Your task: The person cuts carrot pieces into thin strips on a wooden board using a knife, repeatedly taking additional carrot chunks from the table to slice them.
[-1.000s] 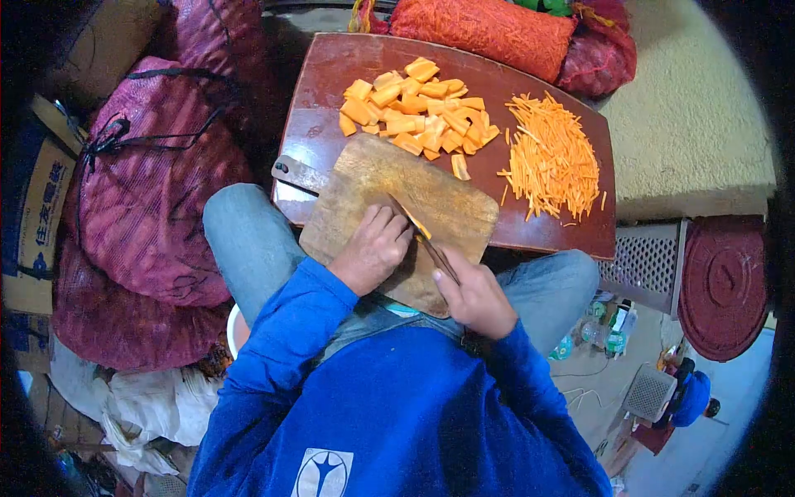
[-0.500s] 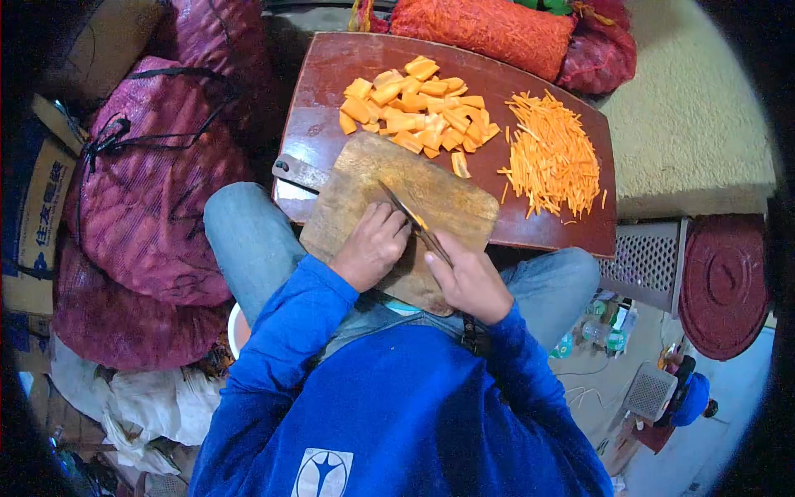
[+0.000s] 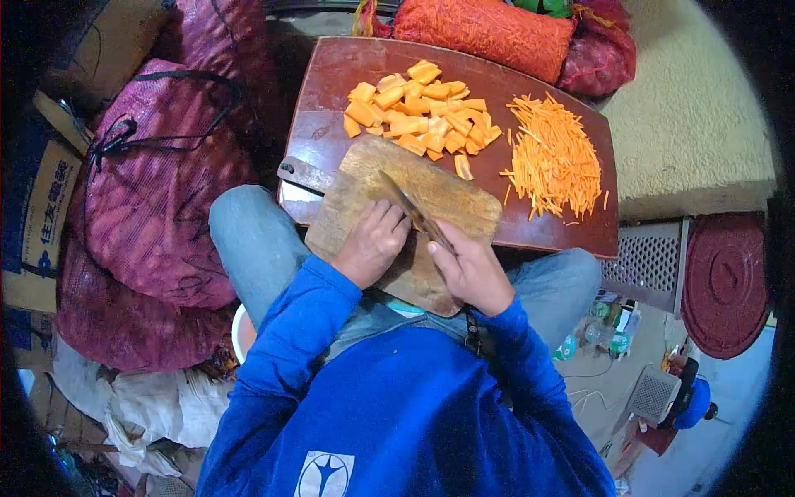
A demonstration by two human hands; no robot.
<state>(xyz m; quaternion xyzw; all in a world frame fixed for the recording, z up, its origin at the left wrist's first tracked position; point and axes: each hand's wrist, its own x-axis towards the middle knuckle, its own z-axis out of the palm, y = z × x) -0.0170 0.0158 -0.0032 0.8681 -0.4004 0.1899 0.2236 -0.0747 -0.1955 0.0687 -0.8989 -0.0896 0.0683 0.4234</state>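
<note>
My right hand (image 3: 474,269) grips a knife (image 3: 401,197) by its handle, the blade slanting up and left over the wooden cutting board (image 3: 451,199). Close against the blade's left side, my left hand (image 3: 377,243) rests on the board with its fingers curled down; whatever is under them is hidden. Beyond the board lies a pile of orange carrot pieces (image 3: 414,108). To the right is a heap of thin carrot strips (image 3: 555,157). Board and carrots are on a reddish-brown tabletop (image 3: 331,83), and the board's near end reaches over my lap.
Full red mesh sacks (image 3: 166,199) stand on the left beside cardboard (image 3: 50,199). An orange-red mesh sack (image 3: 484,37) lies behind the tabletop. At right are a grey perforated crate (image 3: 646,255), a dark red lid (image 3: 725,282) and a person in blue (image 3: 694,402) farther off.
The knife has shifted slightly and its blade is turned a little differently. An orange bit seen beside the blade earlier no longer shows. My left hand stays nearly in place.
</note>
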